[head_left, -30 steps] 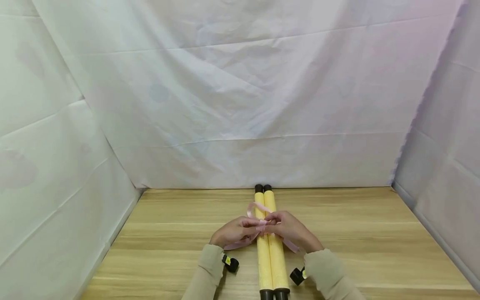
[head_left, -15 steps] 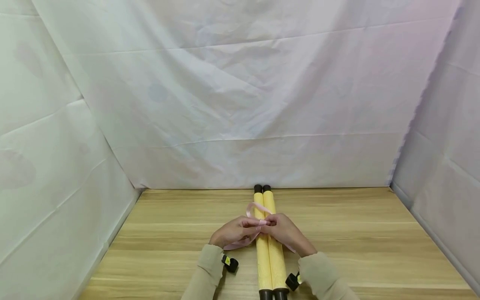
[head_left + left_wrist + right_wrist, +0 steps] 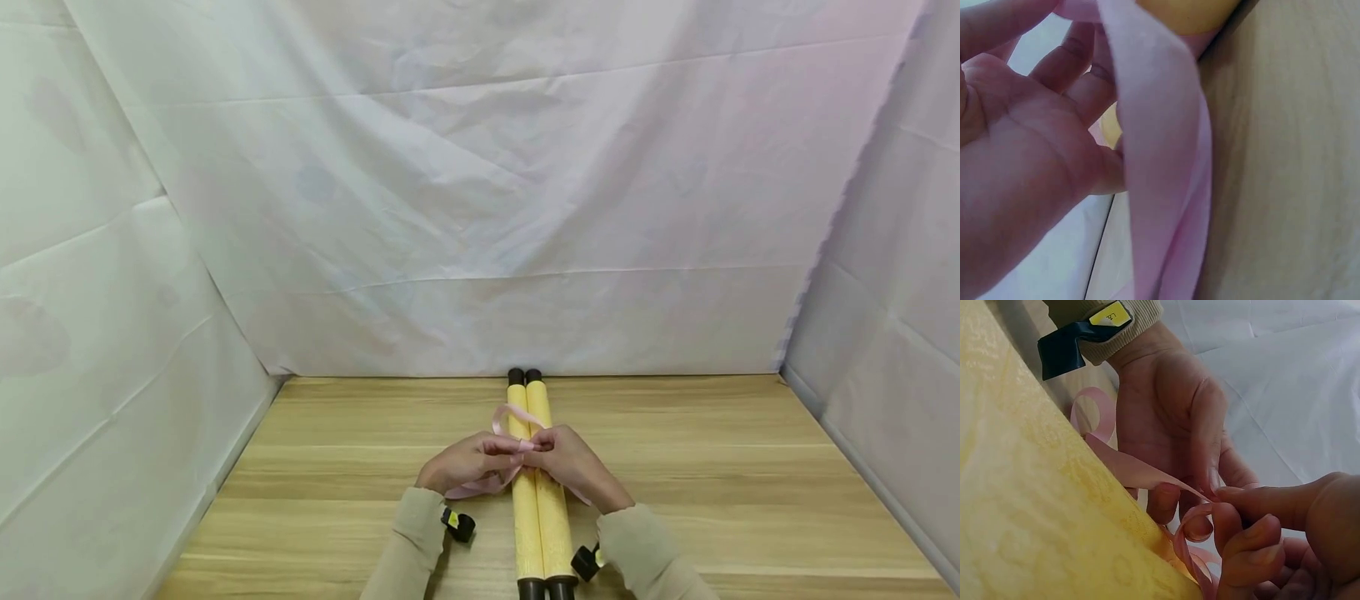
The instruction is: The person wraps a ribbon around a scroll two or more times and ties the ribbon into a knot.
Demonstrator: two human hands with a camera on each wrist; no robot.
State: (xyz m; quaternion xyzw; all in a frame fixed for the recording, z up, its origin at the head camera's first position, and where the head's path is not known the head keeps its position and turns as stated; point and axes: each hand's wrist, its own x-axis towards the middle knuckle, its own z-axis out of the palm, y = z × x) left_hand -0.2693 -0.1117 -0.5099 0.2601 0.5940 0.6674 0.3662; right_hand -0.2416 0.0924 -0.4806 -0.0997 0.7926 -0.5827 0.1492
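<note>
Ribbon (image 3: 1157,137) in pink crosses two yellow rolls (image 3: 553,521) lying side by side, six to twelve o'clock, on the surface (image 3: 337,450). From nine o'clock, fingers of the left hand (image 3: 468,461) pinch the ribbon; from three, the right hand's (image 3: 576,465) do too.

A pale cloth backdrop (image 3: 480,183) hangs at 12 o'clock, crossed by level fold lines and slack diagonal creases, with a pinkish cast toward two o'clock and a faint bluish spot toward ten (whether printed or showing through, I cannot tell). Similar sheets close in the sides, the left one (image 3: 97,350) at nine o'clock bright and blotched, the right one (image 3: 892,275) at three greyer and dimmer. From four round to eight o'clock spreads a light wood-grain tabletop (image 3: 697,467), its streaks running crosswise, under soft, diffuse light.
</note>
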